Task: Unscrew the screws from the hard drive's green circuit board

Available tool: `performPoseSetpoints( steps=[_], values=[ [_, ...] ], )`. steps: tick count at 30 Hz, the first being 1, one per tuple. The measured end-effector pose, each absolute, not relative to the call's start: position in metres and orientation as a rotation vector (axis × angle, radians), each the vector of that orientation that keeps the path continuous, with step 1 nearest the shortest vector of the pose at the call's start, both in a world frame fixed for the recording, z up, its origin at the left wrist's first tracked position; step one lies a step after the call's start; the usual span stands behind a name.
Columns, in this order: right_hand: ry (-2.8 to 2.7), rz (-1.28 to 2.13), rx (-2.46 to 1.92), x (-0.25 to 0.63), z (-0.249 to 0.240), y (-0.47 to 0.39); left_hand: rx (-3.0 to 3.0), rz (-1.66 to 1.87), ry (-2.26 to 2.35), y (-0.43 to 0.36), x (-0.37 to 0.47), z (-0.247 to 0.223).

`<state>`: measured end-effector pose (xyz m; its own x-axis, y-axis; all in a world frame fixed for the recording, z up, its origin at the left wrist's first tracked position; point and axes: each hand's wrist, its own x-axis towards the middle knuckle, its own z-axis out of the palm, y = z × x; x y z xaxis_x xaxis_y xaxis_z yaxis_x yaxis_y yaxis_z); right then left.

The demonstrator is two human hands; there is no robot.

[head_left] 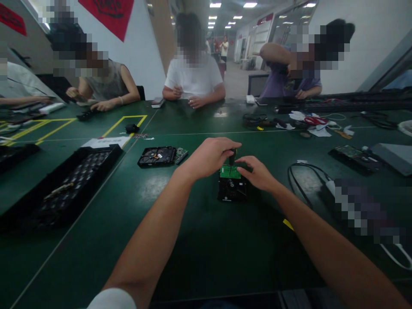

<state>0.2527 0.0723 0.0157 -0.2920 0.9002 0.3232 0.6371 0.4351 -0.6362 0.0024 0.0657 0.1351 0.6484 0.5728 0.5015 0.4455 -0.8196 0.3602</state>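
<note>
A black hard drive (232,190) with a green circuit board (229,172) at its far end lies on the green table in front of me. Over the board stands an upright dark screwdriver (231,159), its tip down on the board. My left hand (215,155) is closed around the top of the screwdriver from the left. At the right edge of the board is my right hand (255,171), fingers apart, thumb and forefinger near the screwdriver shaft; no object shows in it. Further left lies another hard drive (156,156) beside a loose circuit board (181,155).
A long black tray (69,186) of small parts is at the left. To the right are a cable (291,176), a power strip (357,206), another drive (355,158) and a grey box (394,158). Several people sit across the table (193,124).
</note>
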Motion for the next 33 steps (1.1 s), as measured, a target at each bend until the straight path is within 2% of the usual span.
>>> performPoseSetpoints(
  steps=[4, 17, 33],
  values=[
    [-2.065, 0.522, -1.192, 0.251, -0.004, 0.069, 2.667, 0.909, 0.854, 0.066, 0.004, 0.135],
    [-2.172, 0.511, -1.130, 0.248, -0.012, 0.069, 2.635, 0.965, 0.913, 0.070, 0.012, 0.128],
    [-2.190, 0.496, -1.117, 0.246, -0.006, 0.063, 1.890, 0.895, 0.829, 0.078, 0.021, 0.109]
  ],
)
